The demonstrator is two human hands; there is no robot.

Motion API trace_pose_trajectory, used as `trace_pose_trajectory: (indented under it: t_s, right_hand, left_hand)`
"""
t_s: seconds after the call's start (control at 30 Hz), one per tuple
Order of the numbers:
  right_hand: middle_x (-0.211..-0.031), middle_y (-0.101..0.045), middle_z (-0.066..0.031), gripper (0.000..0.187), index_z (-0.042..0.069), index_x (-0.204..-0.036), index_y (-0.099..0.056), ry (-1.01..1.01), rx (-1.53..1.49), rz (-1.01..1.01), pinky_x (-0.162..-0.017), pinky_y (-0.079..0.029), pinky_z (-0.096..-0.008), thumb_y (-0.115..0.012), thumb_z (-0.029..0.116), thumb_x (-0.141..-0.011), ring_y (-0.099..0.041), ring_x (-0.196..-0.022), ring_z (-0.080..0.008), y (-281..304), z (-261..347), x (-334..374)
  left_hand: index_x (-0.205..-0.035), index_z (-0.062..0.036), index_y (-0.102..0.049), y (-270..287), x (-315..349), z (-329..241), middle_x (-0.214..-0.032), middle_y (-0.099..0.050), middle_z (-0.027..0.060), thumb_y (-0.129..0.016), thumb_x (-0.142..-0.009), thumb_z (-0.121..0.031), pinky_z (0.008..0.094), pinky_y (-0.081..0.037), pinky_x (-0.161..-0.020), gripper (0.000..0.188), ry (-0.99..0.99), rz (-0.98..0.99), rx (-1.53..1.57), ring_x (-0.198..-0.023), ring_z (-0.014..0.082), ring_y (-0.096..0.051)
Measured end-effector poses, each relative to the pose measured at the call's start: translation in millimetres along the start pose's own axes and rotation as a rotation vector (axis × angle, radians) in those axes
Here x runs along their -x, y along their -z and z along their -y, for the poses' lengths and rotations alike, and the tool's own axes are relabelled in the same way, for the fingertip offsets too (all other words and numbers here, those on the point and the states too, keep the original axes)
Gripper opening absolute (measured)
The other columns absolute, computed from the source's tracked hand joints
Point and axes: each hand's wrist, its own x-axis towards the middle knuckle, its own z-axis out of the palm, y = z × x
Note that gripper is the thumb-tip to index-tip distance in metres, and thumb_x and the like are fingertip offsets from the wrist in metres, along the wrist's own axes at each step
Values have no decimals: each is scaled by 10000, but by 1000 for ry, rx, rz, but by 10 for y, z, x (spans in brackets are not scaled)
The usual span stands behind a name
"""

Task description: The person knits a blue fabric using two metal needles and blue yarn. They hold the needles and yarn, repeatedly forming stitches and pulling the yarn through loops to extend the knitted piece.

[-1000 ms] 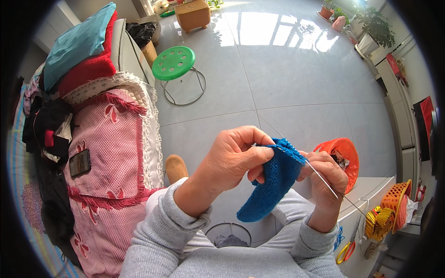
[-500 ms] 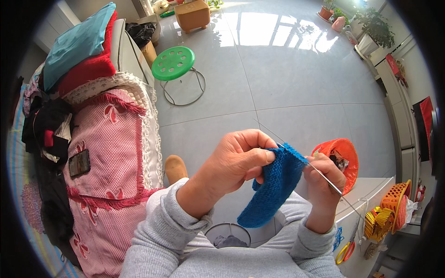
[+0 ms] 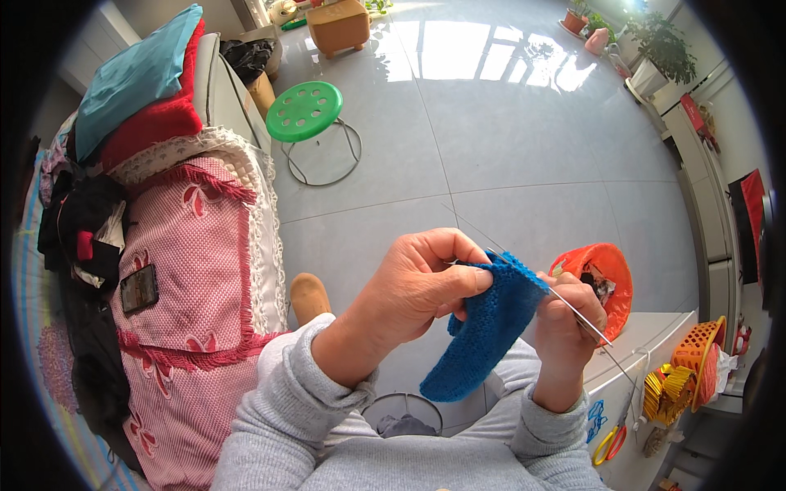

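Observation:
A blue knitted piece [image 3: 483,331] hangs between my two hands over my lap. My left hand [image 3: 422,282] pinches its upper edge with thumb and fingers, together with a thin metal needle [image 3: 471,225] that points up and to the left. My right hand [image 3: 569,315] grips the piece's right edge and a second thin needle [image 3: 594,327] that slants down to the right. Both forearms wear grey sleeves. The yarn end is hidden behind the fabric.
A sofa arm with a pink patterned cover [image 3: 192,270] and a dark phone [image 3: 139,286] lies to my left. On the grey tiled floor stand a green round stool [image 3: 304,110], a brown stool [image 3: 337,24] and an orange bin [image 3: 602,278]. An orange basket [image 3: 696,348] sits on a white cabinet at right.
The hands and the blue piece have shifted slightly; my left fingers curl more over the top edge and the right needle has moved a little. Nothing was let go.

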Motion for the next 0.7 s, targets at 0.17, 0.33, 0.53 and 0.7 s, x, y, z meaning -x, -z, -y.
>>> trace_pose_trajectory:
  t_s: [0.17,0.33,0.53,0.7]
  right_hand:
    - [-707,-489,-44,151,-53,-915,-622,-36,-153,86,-615,-390,-303,-673,85,-881,-477,-655,-143,53,27,-48]
    - [-706,-494,-50,136,-70,-930,-632,-69,-180,189,-639,-412,-322,-612,61,-906,-470,-627,-145,108,66,-90]
    - [-651,-557,-73,93,-80,-897,-653,-48,-51,184,-917,-477,-428,-607,-12,-852,-522,-597,-146,121,112,-105]
    - [-643,-578,-83,99,-86,-894,-654,-81,-13,154,-945,-469,-416,-610,-16,-840,-541,-595,-154,106,138,-96]
  left_hand:
    - [-937,27,-619,-2,8,0,-728,-615,30,-677,-847,-37,175,-490,-485,124,-22,-23,-23,-536,35,-538]
    - [-936,34,-627,-8,21,-27,-729,-627,38,-686,-838,-45,157,-479,-470,139,-37,-56,-77,-539,33,-556]
    - [-899,16,-624,-34,38,-52,-738,-596,31,-663,-838,-7,196,-462,-470,76,-46,-90,-152,-491,25,-451]
    - [-898,19,-625,-32,35,-45,-774,-600,43,-659,-836,1,196,-470,-473,73,-54,-103,-126,-498,29,-459]
